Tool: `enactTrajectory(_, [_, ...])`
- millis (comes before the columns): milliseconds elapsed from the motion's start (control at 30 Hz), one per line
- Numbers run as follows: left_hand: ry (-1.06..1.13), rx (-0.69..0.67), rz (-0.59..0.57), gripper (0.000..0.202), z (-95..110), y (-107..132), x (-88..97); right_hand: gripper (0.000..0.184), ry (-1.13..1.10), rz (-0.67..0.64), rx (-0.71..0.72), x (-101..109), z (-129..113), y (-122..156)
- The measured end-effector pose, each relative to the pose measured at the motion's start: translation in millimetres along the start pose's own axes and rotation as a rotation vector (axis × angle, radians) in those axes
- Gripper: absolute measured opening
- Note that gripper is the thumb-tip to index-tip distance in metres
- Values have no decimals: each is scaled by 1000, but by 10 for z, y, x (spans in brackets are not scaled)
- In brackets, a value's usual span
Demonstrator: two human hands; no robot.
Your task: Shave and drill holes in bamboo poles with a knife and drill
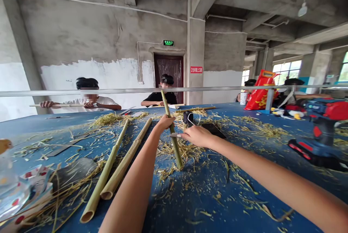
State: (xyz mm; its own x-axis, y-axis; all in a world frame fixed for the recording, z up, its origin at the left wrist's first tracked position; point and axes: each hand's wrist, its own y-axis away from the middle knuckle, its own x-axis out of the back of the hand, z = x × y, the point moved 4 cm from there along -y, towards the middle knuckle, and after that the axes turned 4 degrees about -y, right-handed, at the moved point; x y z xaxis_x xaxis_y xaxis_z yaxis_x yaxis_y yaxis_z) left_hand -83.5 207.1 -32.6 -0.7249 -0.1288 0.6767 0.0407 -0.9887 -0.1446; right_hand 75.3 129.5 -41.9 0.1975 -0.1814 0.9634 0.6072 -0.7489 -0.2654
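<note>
Over blue-covered workbench, green bamboo stalk stands tilted, lower end planted among pale straw shavings. L hand closed on stalk; R hand fingers extended to it, exact grip unclear. Planted end gives steady support.

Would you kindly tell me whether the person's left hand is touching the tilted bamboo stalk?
Touching: the head view shows the left hand closed against the upper part of the tilted bamboo stalk, with no gap.
</note>
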Motion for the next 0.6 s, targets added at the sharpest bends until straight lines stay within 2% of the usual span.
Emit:
enactTrajectory(100, [-12, 6, -20, 29, -19, -34, 7, 58, 27, -10, 4, -38, -31, -126])
enactTrajectory(300, [8, 29, -28, 26, -57, -76, -35, 61, 99, -23, 41, -46, -46, -125])
enactTrajectory(400, [35, 36, -27, 26, -62, -70, -61, 61, 78, -33, 53, -73, -12, -144])
enactTrajectory(600, [114, 8, 0, 26, -37, -10, -50, 72, -8, -102, 96, -91, -3, -189])
